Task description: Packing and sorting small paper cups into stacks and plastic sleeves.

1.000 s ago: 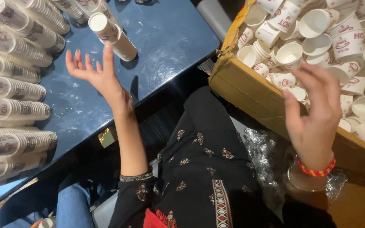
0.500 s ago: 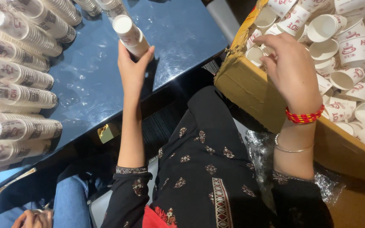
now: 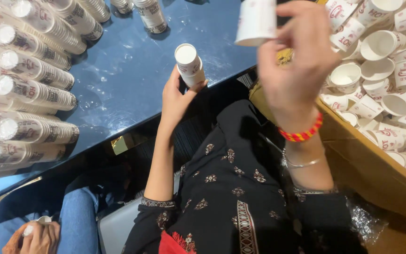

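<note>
A person's left hand (image 3: 177,96) has its grip closed around a short stack of white paper cups (image 3: 190,63), held at the near edge of a dark blue bench (image 3: 128,80). The right hand (image 3: 297,61), raised nearer the camera, pinches a single white cup (image 3: 257,21) in its fingers. Rows of stacked cups (image 3: 24,89) lie on their sides at the bench's left. On the right, a cardboard box (image 3: 367,164) holds loose cups.
</note>
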